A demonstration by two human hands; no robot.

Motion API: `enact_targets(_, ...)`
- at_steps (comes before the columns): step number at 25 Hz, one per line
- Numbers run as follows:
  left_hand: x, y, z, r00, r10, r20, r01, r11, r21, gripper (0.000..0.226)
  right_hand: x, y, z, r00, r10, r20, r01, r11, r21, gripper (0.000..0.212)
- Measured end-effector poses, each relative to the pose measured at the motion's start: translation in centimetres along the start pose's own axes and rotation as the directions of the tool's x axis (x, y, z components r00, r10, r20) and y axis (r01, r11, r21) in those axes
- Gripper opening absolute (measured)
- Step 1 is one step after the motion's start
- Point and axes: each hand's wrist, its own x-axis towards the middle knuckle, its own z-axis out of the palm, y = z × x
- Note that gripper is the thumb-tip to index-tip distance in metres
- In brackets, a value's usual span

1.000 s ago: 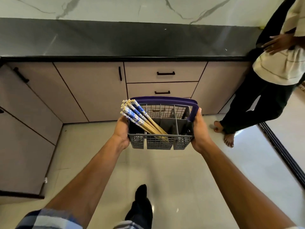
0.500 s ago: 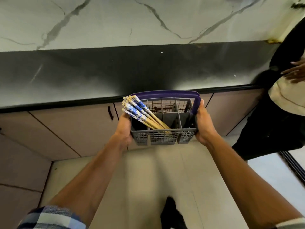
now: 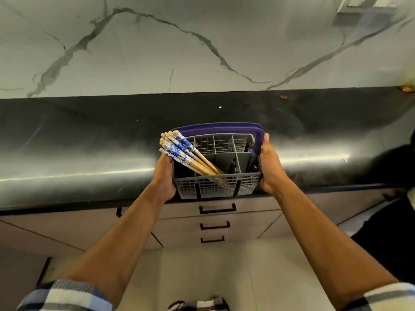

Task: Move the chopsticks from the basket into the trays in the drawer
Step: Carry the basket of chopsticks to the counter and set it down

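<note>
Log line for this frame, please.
both hands hold basket at counter edge | left hand | right hand | chopsticks inside | drawers closed

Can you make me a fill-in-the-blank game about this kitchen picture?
1. The chopsticks have blue patterns and lean toward the ____ side of the basket.
2. The basket's handle is coloured ____.
3. The left hand and right hand hold the basket above the black ____.
4. The drawers below are all ____.

Answers: left; purple; counter; closed

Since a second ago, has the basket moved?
Yes. The basket went up and forward: it was below the countertop by the drawers, now over its front edge.
</note>
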Motion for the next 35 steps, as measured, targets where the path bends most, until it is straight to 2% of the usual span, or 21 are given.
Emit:
enact_targets(8,12.9,5.4,0.2,0.997,-0.001,0.083,0.003,1.0,-0.017,0.051,12.6,-2.7,3.9,1.0,0.023,-0.009,-0.022,0.996,0.089,0.055)
enact_targets(14,20.8,8.9,-0.7,0.999,-0.013,0.045,0.013,1.0,-0.007,0.052,19.5,-4.9,7.4,0.998,0.033,-0.048,-0.03,0.997,0.065,0.057)
enact_targets(21,26.1,10.3,0.0,0.999,-0.034,0.04,0.035,0.999,-0.008,0.052,24.8,-5.5,8.2,0.994,0.045,-0.099,-0.037,0.997,0.075,0.054)
enact_targets(26,27.8,10.3,0.7,0.999,-0.046,0.005,0.046,0.999,-0.02,0.049,27.2,-5.6,7.7,0.993,0.068,-0.097,-0.061,0.996,0.07,0.059)
enact_targets(31,28.4,10.0,1.0,0.998,-0.056,-0.036,0.054,0.997,-0.047,0.051,28.0,-5.4,7.4,0.992,0.112,-0.062,-0.107,0.991,0.08,0.05)
enact_targets(35,27.8,9.5,1.3,0.996,-0.031,-0.079,0.027,0.998,-0.058,0.048,28.0,-5.4,7.1,0.992,0.12,-0.045,-0.116,0.99,0.082,0.054)
